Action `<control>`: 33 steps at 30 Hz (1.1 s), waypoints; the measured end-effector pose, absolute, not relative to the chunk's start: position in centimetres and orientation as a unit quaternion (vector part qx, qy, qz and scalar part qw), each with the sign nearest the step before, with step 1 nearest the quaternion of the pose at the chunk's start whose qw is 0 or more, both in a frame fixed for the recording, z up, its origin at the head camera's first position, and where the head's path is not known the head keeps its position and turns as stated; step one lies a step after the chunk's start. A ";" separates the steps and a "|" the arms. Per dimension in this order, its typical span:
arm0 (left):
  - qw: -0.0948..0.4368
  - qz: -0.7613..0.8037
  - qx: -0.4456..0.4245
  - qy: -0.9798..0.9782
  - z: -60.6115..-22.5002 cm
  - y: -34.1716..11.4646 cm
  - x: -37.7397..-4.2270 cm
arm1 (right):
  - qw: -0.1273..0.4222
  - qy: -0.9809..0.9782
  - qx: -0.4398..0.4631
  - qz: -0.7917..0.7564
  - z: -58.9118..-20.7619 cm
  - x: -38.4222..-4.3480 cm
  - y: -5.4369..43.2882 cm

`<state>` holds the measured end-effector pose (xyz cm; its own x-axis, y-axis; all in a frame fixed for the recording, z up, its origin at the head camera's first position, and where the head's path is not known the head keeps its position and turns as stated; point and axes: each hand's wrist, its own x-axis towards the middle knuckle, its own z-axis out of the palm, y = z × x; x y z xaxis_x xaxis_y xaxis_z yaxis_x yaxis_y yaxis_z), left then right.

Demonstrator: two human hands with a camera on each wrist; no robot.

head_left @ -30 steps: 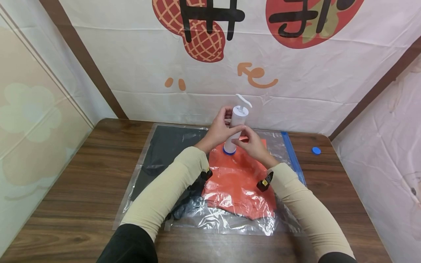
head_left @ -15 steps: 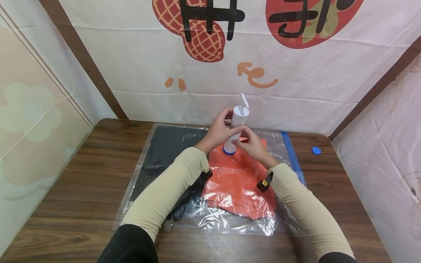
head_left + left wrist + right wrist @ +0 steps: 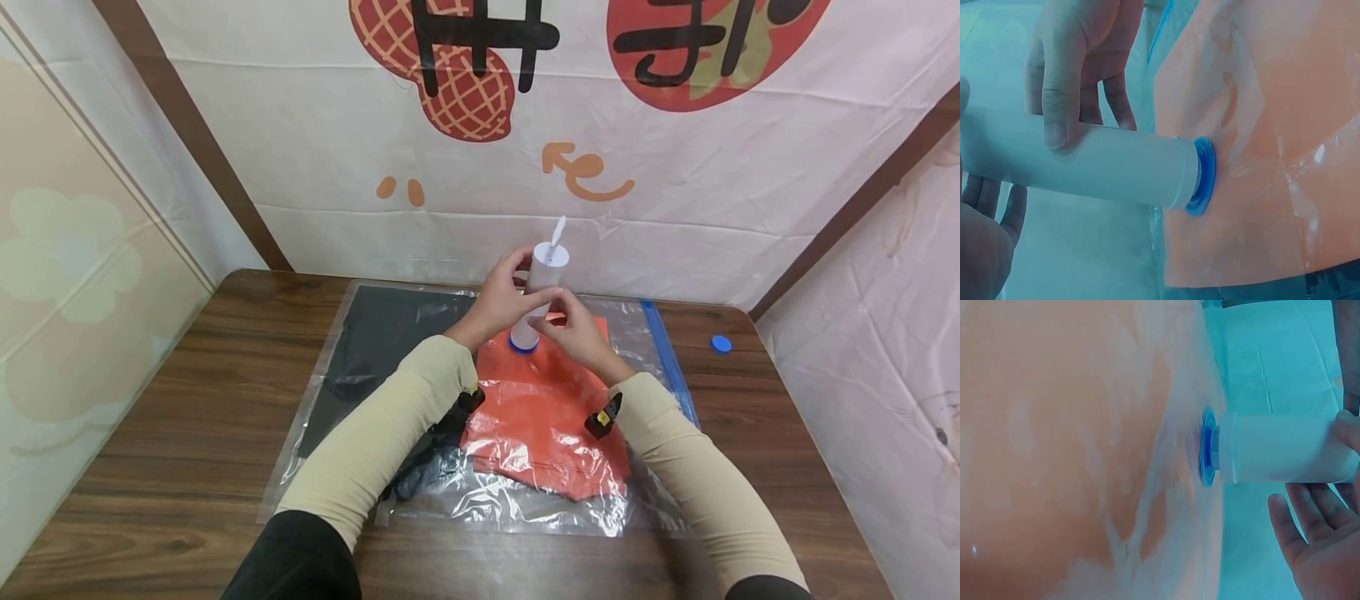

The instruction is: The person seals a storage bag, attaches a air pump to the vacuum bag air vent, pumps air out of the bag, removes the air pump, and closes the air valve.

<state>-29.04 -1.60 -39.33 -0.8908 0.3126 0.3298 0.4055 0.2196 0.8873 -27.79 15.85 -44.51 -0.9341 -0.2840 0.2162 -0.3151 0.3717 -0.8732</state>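
Note:
A white cylindrical hand pump (image 3: 548, 271) stands slightly tilted over a clear plastic storage bag (image 3: 491, 512). Its lower end meets a blue round valve (image 3: 1205, 175), beside the orange-red material (image 3: 543, 417) seen through the plastic. From the pump's top rises a thin white handle (image 3: 557, 232). My left hand (image 3: 502, 292) grips the barrel from the left, its thumb across the front. Lower on the right, my right hand (image 3: 579, 329) holds the same barrel between thumb and fingers. In the right wrist view, the pump's narrow neck (image 3: 1215, 447) sits against the valve.
Dark folded material (image 3: 390, 342) lies under plastic on the left. A blue slider strip (image 3: 667, 358) runs along the bag's right edge. Further right, a small blue cap (image 3: 721, 343) rests on the wooden table (image 3: 172, 433). A printed cloth (image 3: 315, 133) hangs behind.
The pump's white handle has turned from lying sideways to pointing nearly edge-on. Both hands and the barrel have stayed in almost the same place.

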 end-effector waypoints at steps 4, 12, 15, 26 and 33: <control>0.050 -0.578 -0.238 -0.779 -39.3 -1.5 -29.2 | 0.013 -0.824 0.184 0.536 -44.5 -27.7 15.9; 0.045 -0.592 -0.231 -0.771 -39.3 -1.5 -29.1 | 0.022 -0.825 0.202 0.528 -44.5 -28.0 15.9; 0.041 -0.590 -0.225 -0.775 -39.3 -1.5 -29.0 | 0.027 -0.829 0.192 0.524 -44.6 -27.9 15.8; 0.058 -0.575 -0.245 -0.778 -39.5 -1.5 -29.1 | 0.026 -0.822 0.201 0.531 -44.5 -27.8 15.5; 0.048 -0.586 -0.228 -0.776 -39.6 -1.5 -29.0 | 0.033 -0.825 0.184 0.534 -44.5 -27.6 15.4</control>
<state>-29.04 -1.53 -39.61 -0.8912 0.2985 0.3417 0.4104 0.2094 0.8875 -27.60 15.39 -44.54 -0.9302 -0.2685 0.2503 -0.3383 0.3627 -0.8683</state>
